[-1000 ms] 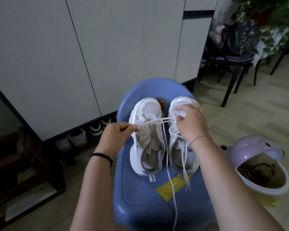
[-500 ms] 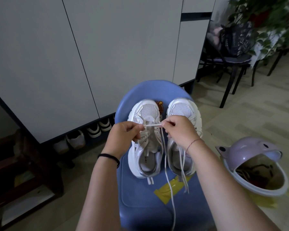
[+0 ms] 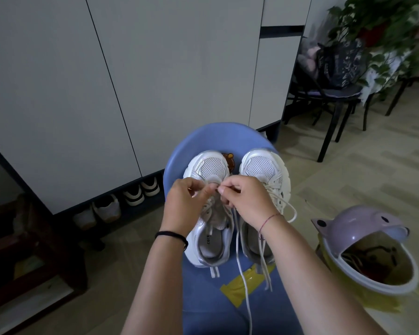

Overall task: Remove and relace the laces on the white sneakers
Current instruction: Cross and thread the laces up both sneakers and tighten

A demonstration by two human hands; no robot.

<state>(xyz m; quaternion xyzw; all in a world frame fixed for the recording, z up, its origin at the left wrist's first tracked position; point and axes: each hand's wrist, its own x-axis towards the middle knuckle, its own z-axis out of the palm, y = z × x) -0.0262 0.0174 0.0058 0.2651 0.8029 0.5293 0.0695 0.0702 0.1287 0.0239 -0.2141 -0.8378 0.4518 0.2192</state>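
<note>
Two white sneakers stand side by side, toes away from me, on a blue chair. My left hand and my right hand meet over the front eyelets of the left sneaker, each pinching part of its white lace. The lace's loose length trails down between the shoes and off the seat's front. The right sneaker is laced, its ends hanging loose over the heel. My hands hide the left shoe's eyelets.
A yellow strip is stuck on the seat below the shoes. A lilac lidded bin stands open on the floor at right. Grey cabinet doors rise behind, shoes beneath them. A black chair and plants are at back right.
My hands have come together from apart: the right hand left the right sneaker's toe and now meets the left hand over the left sneaker's front, pinching the lace close.
</note>
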